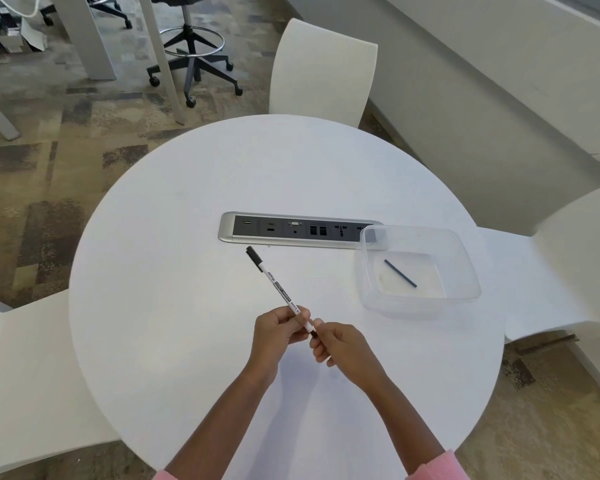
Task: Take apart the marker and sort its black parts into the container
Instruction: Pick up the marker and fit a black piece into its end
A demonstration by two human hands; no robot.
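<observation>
Tabletop (187, 237) — "WHITE BO…" marker (279, 289) in grip of left hand (278, 329), black end (313, 331) in pinch of right hand (340, 344).

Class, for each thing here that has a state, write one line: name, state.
marker, cap on, held at its near end
container, open, holds one black rod
left hand, grips the marker's barrel
right hand, pinches the marker's black end
</observation>
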